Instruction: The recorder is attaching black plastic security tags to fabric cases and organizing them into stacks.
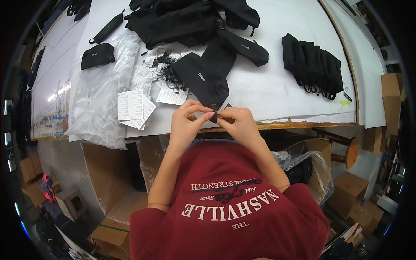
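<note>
While both bare hands meet at the near edge of the white-topped bench (277,97), a flat black fabric pouch (203,80) with a small pale print lies in front of them, its narrow end reaching the fingertips. The left hand (187,118) pinches a small dark piece at that end between thumb and fingers; the right hand (238,119) pinches the same spot from the other side, so the fingertips nearly touch. Whether this piece is a corner, a strap or a zip pull cannot be told, since the fingers cover most of it. A small orange detail shows just above the grip.

The step in hand looks like fine fastening or threading at the pouch's end, perhaps to fit one of the thin black cords (170,79) tangled beyond the left hand, near the white printed paper cards (131,105). If so, the next move calls for one hand to steady the fabric while the other draws the small part snug, with care not to let the slick end slip.
</note>
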The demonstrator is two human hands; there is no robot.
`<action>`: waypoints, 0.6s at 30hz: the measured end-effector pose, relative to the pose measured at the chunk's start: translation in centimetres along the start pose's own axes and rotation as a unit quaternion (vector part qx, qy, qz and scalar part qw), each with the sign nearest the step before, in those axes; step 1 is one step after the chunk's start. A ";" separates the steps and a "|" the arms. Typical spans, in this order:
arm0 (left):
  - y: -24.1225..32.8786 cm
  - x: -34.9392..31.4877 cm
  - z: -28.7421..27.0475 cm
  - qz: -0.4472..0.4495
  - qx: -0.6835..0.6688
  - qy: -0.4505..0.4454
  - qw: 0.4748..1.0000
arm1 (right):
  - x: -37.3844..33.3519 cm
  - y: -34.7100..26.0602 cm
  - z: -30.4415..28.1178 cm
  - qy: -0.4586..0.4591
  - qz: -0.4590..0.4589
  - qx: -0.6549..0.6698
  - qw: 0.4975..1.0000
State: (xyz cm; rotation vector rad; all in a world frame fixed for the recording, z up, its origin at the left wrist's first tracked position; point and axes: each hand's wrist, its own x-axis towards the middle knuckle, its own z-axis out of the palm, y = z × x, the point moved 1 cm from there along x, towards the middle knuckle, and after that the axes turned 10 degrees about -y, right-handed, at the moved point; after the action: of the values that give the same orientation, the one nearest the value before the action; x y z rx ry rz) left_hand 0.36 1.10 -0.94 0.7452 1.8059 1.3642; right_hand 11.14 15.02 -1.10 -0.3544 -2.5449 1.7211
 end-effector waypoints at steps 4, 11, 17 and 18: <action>0.4 -0.6 0.4 0.017 -0.004 0.038 0.999 | 0.0 0.0 0.5 0.008 0.011 0.013 1.000; -0.4 -0.5 0.2 -0.027 -0.110 0.035 0.993 | -0.2 -0.1 0.5 0.028 0.013 0.089 0.996; -0.8 -0.3 0.0 0.004 -0.095 -0.037 0.995 | -0.3 1.0 0.7 -0.003 0.018 0.110 0.994; -0.9 -0.4 -0.1 0.003 -0.095 -0.036 0.995 | -0.3 1.0 0.7 -0.016 0.018 0.107 0.994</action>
State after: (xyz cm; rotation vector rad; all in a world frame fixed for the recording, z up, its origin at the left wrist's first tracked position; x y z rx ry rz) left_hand 0.45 0.51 -1.74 0.6899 1.5925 1.4713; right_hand 11.52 14.63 -2.31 -0.3642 -2.3565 2.0032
